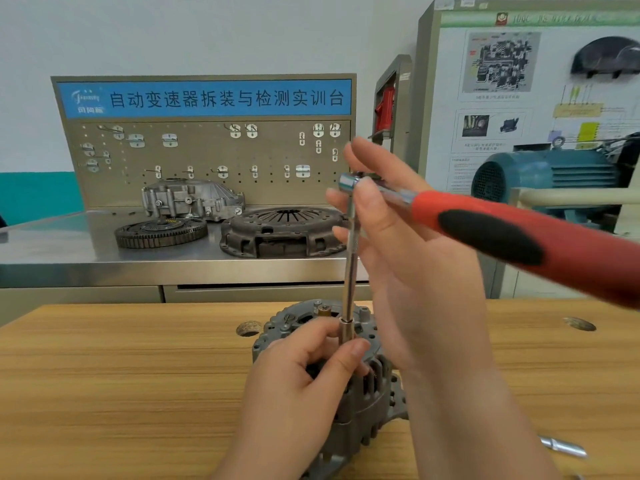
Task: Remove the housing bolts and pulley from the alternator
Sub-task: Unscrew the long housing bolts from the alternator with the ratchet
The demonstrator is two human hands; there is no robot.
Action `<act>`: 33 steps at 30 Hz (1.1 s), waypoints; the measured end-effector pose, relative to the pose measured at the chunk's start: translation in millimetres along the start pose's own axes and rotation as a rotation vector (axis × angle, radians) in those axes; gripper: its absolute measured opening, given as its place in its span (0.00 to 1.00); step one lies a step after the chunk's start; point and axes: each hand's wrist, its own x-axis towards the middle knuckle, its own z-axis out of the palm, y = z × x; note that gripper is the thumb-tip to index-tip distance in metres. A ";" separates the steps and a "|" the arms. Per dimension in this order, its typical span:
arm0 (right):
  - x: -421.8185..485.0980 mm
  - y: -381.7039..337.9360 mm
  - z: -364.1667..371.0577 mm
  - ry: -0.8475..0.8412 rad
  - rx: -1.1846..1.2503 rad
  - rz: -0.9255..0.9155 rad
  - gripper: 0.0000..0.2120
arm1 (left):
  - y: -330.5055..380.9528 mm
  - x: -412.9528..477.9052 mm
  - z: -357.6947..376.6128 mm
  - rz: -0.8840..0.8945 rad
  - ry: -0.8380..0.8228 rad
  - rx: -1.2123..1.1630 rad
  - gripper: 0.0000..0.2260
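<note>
1. With the left hand (298, 375) we pinch the socket (346, 332), thumb and curled fingers round it, where it meets the top of the housing. The bolt beneath is hidden, so we cannot confirm that the socket is seated. We judge it wise to press it down until it bottoms before applying load.

2. The bar (350, 265) rises from the socket, nearly upright. It should stand in line with the bolt, since a tilted bar would likely slip and round the head.

3. The alternator (374, 393) stands on end at the middle of the near edge of the surface (121, 375), and no clamp is visible. It may turn or tip under torque, so we suggest moving the left hand to the housing once the socket bites. The pulley is not in view.

4. The right hand (415, 271) holds the head of the ratchet (502, 233), with the thumb across its neck and the fingers almost straight behind. The red handle projects to the right, and no hand grips it. To break the bolt loose, we would grip well out along the handle and pull steadily.
</note>
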 end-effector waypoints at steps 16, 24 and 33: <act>-1.9 1.4 6.2 0.027 0.456 0.169 0.15 | -2.1 -2.2 0.3 0.037 0.006 -0.039 0.17; -2.7 1.4 8.4 0.081 0.243 0.049 0.13 | 1.1 -0.5 -1.8 0.043 0.012 -0.004 0.13; -1.4 -0.4 7.0 0.001 0.523 0.218 0.21 | 0.3 -2.9 -2.4 0.062 -0.048 0.019 0.10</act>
